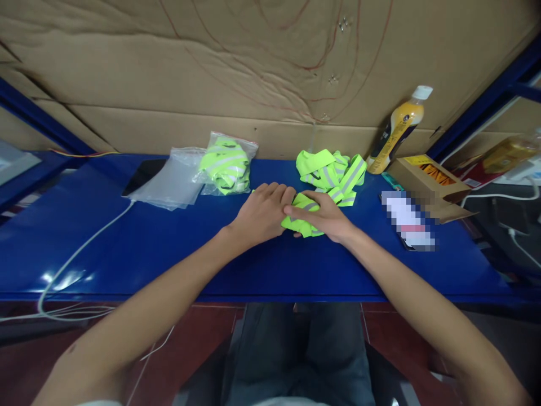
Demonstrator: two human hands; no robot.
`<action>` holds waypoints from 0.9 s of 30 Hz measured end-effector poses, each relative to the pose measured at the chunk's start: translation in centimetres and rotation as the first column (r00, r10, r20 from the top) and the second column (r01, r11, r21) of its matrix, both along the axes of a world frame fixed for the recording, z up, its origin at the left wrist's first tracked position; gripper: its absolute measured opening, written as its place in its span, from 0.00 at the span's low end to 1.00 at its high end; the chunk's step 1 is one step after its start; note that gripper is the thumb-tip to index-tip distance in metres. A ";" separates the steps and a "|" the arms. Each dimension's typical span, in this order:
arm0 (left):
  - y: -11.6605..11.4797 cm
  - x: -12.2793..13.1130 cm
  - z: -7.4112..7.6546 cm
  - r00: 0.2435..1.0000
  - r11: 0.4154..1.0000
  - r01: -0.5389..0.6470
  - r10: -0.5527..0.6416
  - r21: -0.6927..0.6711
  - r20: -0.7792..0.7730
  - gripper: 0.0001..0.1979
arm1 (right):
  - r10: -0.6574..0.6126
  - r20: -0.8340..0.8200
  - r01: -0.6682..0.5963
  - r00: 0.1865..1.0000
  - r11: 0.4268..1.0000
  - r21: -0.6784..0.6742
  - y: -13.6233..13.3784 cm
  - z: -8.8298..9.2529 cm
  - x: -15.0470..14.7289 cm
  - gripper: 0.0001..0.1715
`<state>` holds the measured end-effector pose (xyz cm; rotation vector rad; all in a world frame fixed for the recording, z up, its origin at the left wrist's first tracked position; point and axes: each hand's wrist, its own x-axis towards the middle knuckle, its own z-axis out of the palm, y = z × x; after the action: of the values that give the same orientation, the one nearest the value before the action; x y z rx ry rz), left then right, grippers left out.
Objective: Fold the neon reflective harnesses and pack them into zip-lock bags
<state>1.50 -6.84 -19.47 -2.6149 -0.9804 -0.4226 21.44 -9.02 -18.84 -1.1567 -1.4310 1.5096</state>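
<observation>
Both my hands meet over the middle of the blue table. My right hand [327,217] is closed around a folded neon-yellow reflective strap [310,228], its thumb across the top. My left hand [266,213] has its fingers curled at the bundle's left side, touching it; a bit of neon fabric shows by its knuckles. Just behind lies a loose heap of neon-yellow reflective straps [332,172] with grey stripes. To the left a clear zip bag [226,163] holds a similar bundle, beside a stack of flat clear plastic bags [175,177].
A dark device [143,173] lies partly under the bags, near a white cable [91,239]. On the right are a phone [408,223], an opened cardboard box [426,183] and an upright yellow drink bottle [395,132]. Cardboard [169,84] lines the back; the table's front edge [287,298] is close.
</observation>
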 end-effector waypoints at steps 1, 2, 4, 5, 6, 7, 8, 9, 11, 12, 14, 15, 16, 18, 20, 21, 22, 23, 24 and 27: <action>-0.3 0.2 -0.1 1.000 0.998 -0.023 0.024 0.053 -0.004 0.09 | -0.081 -0.012 0.081 0.997 0.996 0.044 -0.1 -0.2 -0.6 0.35; -0.6 0.4 -0.2 0.999 0.995 -0.048 0.048 0.087 -0.003 0.10 | -0.144 -0.017 0.145 0.989 0.986 0.084 -0.2 -0.5 -1.0 0.35; -1.2 0.8 -0.3 0.996 0.989 -0.087 0.088 0.118 -0.001 0.14 | -0.219 -0.009 0.218 0.976 0.965 0.146 -0.3 -0.8 -1.6 0.35; -1.5 1.0 -0.3 0.995 0.987 -0.102 0.103 0.121 -0.002 0.17 | -0.240 0.004 0.236 0.971 0.956 0.176 -0.4 -0.8 -1.8 0.35; -1.7 1.1 -0.3 0.994 0.987 -0.111 0.112 0.118 -0.001 0.18 | -0.249 0.019 0.240 0.968 0.948 0.208 -0.5 -0.8 -1.8 0.34; -1.8 1.1 -0.3 0.994 0.988 -0.113 0.113 0.107 0.003 0.19 | -0.249 0.036 0.234 0.968 0.943 0.237 -0.5 -0.7 -1.7 0.34; -1.8 1.1 -0.2 0.994 0.990 -0.108 0.107 0.091 0.015 0.19 | -0.236 0.057 0.214 0.970 0.940 0.265 -0.6 -0.5 -1.5 0.34; -1.8 1.1 -0.1 0.995 0.993 -0.097 0.095 0.069 0.033 0.19 | -0.212 0.081 0.181 0.974 0.941 0.286 -0.6 -0.3 -1.3 0.33; -1.7 0.8 0.1 0.995 0.998 -0.069 0.068 0.009 0.074 0.19 | -0.137 0.128 0.092 0.982 0.948 0.304 -0.6 0.2 -0.7 0.33; -1.6 0.7 0.2 0.994 0.998 -0.056 0.058 -0.018 0.093 0.19 | -0.097 0.147 0.049 0.984 0.951 0.304 -0.5 0.4 -0.5 0.33; -1.4 0.3 0.5 0.994 0.998 -0.020 0.026 -0.056 0.109 0.24 | -0.021 0.151 -0.022 0.988 0.960 0.279 -0.4 0.6 0.0 0.34; -1.4 0.2 0.6 0.994 0.998 0.006 0.001 -0.069 0.107 0.29 | 0.009 0.130 -0.042 0.992 0.967 0.252 -0.3 0.7 0.3 0.34; -1.3 0.0 0.9 0.994 0.996 0.044 -0.036 -0.080 0.105 0.33 | 0.031 0.098 -0.053 0.995 0.974 0.222 -0.1 0.7 0.5 0.34; -1.0 -0.5 1.3 0.982 0.984 0.139 -0.122 -0.115 0.145 0.44 | 0.048 0.024 -0.051 0.999 0.983 0.176 0.1 0.6 0.9 0.31; -0.5 -1.0 1.9 0.953 0.967 0.208 -0.166 -0.150 0.253 0.47 | 0.041 -0.015 -0.038 0.999 0.983 0.178 0.4 0.6 1.3 0.28; -0.3 -1.2 2.2 0.937 0.959 0.220 -0.157 -0.177 0.312 0.45 | 0.044 -0.006 -0.042 0.999 0.977 0.207 0.5 0.6 1.4 0.27; 0.0 -1.5 2.5 0.923 0.950 0.217 -0.125 -0.225 0.364 0.41 | 0.052 0.025 -0.057 0.998 0.965 0.255 0.6 0.7 1.6 0.26; 0.3 -1.7 2.8 0.912 0.931 0.208 -0.073 -0.301 0.404 0.36 | 0.061 0.076 -0.082 0.995 0.944 0.318 0.6 0.9 1.7 0.24; 0.5 -1.9 3.0 0.905 0.891 0.204 -0.014 -0.406 0.426 0.31 | 0.060 0.140 -0.111 0.988 0.916 0.386 0.5 1.0 1.8 0.23; 0.9 -2.1 3.3 0.883 0.638 0.275 0.127 -0.719 0.451 0.25 | 0.024 0.319 -0.200 0.947 0.823 0.532 0.2 1.4 1.9 0.21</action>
<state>-0.64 -5.89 -16.13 -3.4338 -1.4666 -0.8455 23.30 -8.77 -17.46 -0.9590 -2.0103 0.8911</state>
